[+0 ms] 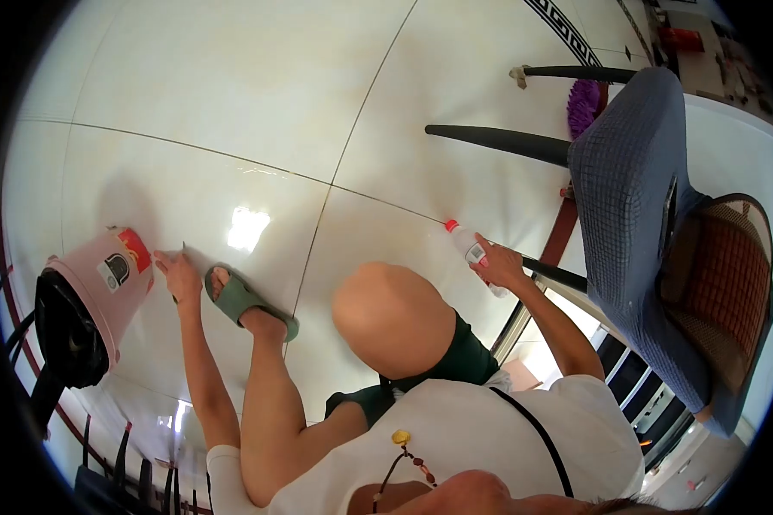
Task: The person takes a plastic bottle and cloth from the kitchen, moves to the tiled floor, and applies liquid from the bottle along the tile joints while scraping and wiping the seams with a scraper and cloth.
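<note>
My right hand (500, 264) is wrapped round a clear plastic bottle (470, 246) with a red cap and a pale label, held tilted above the floor. On the other side, my left hand (179, 276) is low beside a pink bin (103, 279). Its fingers are bent, and a tiny dark tip shows at them; the thing itself is too small to make out. The bin has a red and white sticker and a black bag (69, 330) at its mouth.
A chair with a blue-grey cover (631, 189) and dark legs stands at the right, with a purple fluffy thing (584, 107) behind it. My foot in a green slipper (240, 299) rests on glossy tiles (232, 77). Dark chair-like bars (120, 459) show at lower left.
</note>
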A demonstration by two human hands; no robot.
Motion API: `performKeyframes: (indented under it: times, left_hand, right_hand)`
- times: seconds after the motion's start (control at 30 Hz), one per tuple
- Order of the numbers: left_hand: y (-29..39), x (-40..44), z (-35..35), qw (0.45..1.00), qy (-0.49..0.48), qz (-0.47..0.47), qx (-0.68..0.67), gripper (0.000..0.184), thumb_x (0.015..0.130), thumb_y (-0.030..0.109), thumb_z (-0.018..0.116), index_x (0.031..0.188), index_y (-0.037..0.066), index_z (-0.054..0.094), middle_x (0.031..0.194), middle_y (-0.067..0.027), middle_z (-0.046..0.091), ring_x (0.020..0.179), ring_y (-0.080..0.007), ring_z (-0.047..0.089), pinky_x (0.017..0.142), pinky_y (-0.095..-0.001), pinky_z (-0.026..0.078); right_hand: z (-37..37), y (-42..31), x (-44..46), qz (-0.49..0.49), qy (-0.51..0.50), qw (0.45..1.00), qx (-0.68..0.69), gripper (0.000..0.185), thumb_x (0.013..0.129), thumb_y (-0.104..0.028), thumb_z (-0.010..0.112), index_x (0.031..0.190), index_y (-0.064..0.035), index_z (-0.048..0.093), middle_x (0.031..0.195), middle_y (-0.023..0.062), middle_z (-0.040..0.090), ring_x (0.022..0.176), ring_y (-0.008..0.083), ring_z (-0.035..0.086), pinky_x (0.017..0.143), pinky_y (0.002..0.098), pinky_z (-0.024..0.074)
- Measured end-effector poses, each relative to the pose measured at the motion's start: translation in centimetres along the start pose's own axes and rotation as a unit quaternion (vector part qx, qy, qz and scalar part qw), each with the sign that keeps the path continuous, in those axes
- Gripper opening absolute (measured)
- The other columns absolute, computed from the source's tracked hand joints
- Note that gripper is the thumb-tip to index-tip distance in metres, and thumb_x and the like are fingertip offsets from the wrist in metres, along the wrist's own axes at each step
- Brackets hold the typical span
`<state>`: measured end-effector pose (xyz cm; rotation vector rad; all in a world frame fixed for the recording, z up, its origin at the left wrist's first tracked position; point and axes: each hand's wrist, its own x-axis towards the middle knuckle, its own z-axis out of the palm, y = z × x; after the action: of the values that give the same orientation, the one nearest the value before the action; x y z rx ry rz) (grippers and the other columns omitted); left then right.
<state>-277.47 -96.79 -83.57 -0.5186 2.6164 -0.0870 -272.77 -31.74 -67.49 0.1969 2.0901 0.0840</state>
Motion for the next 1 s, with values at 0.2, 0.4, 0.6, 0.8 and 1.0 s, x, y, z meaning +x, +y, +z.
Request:
performKeyframes:
  times: [0.2,0.4,0.6,0.8,1.0]
  left_hand:
    - [-0.5,0.5,0.9,1.0,0.004,0.008,0.011,0.029,0.093,0.015,0.043,0.114,0.001,0.058,0.147,-0.0333,0.018,0.133,-0.0501,0.027,0.103,-0.047,0.04]
    - [-1.0,0.7,1.0,1.0,0.011,0.011,0.02,0.029,0.094,0.016,0.043,0.114,0.001,0.058,0.147,-0.0334,0.018,0.133,-0.0499,0.027,0.103,-0.047,0.039]
    - [-1.2,0.8,1.1,0.999,0.008,0.017,0.031,0.03,0.094,0.016,0.043,0.114,0.001,0.058,0.147,-0.0334,0.018,0.133,-0.0497,0.027,0.104,-0.047,0.039]
    - [-1.6,0.7,1.2,0.999,0.011,0.025,0.038,0.03,0.094,0.016,0.043,0.115,0.001,0.058,0.147,-0.0334,0.017,0.133,-0.0496,0.027,0.104,-0.047,0.039]
    - [-1.8,0.6,1.3,0.999,0.015,0.031,0.042,0.03,0.094,0.016,0.043,0.115,0.002,0.058,0.147,-0.0334,0.017,0.133,-0.0494,0.026,0.104,-0.047,0.039]
  right_hand:
    - [2.7,3.7,-0.4,0.032,0.004,0.999,-0.014,0.08,0.08,-0.049,0.062,0.146,-0.0177,0.029,0.1,0.0183,0.066,0.092,0.0358,0.065,0.08,0.0502,0.0491]
    - [4.3,6.4,-0.8,0.064,0.006,0.998,-0.025,0.08,0.08,-0.049,0.061,0.146,-0.0177,0.029,0.103,0.0193,0.065,0.092,0.0361,0.065,0.079,0.0491,0.0501]
    - [4.5,5.9,-1.1,0.036,0.036,0.998,-0.022,0.081,0.08,-0.049,0.062,0.146,-0.0179,0.028,0.111,0.0204,0.062,0.094,0.0373,0.064,0.079,0.0501,0.0495]
    - [2.5,1.9,-0.5,-0.002,0.035,0.999,0.001,0.078,0.081,-0.046,0.062,0.146,-0.0191,0.027,0.102,0.0187,0.063,0.088,0.0359,0.064,0.081,0.0508,0.0478]
    - [0.2,-0.1,-0.9,-0.015,0.029,0.999,0.007,0.078,0.08,-0.045,0.063,0.146,-0.0192,0.029,0.101,0.0179,0.063,0.087,0.0337,0.065,0.078,0.0505,0.0473]
